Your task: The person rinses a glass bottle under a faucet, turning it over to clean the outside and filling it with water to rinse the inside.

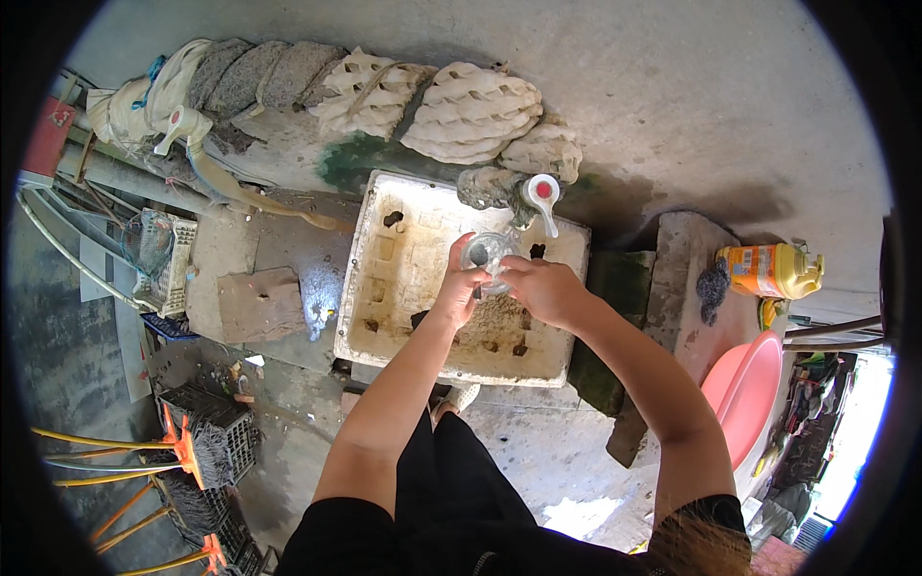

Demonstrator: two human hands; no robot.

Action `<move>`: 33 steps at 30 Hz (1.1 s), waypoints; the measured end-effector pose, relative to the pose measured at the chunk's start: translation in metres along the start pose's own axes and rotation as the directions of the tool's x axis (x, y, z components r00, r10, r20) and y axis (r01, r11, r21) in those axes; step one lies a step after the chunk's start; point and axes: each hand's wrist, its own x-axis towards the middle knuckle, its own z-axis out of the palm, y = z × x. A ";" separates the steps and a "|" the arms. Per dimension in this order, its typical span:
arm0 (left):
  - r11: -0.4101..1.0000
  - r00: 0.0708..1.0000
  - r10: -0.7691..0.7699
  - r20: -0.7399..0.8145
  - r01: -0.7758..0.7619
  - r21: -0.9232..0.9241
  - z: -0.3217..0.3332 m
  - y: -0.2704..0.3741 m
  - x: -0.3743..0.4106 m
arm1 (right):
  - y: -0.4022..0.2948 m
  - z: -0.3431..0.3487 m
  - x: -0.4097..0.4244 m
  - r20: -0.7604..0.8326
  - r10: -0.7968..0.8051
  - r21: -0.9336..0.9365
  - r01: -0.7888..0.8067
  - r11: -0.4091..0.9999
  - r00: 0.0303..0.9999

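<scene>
Over a stained white foam box, my left hand grips the near left side of a clear round vessel, perhaps glass. The fingers of my right hand are bent at its right rim and partly hide its inside. Just beyond the vessel is a tap with a white lever handle marked by a red cap, on a pipe wrapped in cloth. Whether water runs from the tap cannot be told. The box has dark holes in its floor.
At the right, a yellow jug lies beside a dark scouring pad on a concrete ledge, with pink plastic basins nearer. Left are a wooden board, a white basket, black crates and mops with orange heads.
</scene>
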 end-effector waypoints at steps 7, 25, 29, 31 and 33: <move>0.273 0.718 0.686 0.121 -0.408 0.871 0.036 0.005 0.002 | 0.001 0.079 0.028 0.030 0.154 0.488 -0.149 0.860 0.988; 0.343 0.853 0.521 -0.042 -0.164 0.925 0.028 0.031 0.017 | -0.004 0.039 0.030 0.205 0.123 0.171 -0.159 0.972 0.971; 0.273 0.978 0.206 0.010 -0.068 0.960 0.034 0.028 0.021 | 0.032 0.046 0.023 0.015 -0.032 -0.317 0.035 0.948 0.999; 0.607 0.997 -0.076 -0.033 0.073 0.791 0.030 0.042 0.025 | 0.037 0.053 0.026 -0.026 -0.003 -0.393 -0.008 0.919 1.000; 0.760 0.982 -0.001 -0.189 0.124 0.638 0.022 0.028 0.035 | 0.025 0.063 0.028 0.021 0.106 -0.247 -0.097 0.964 0.994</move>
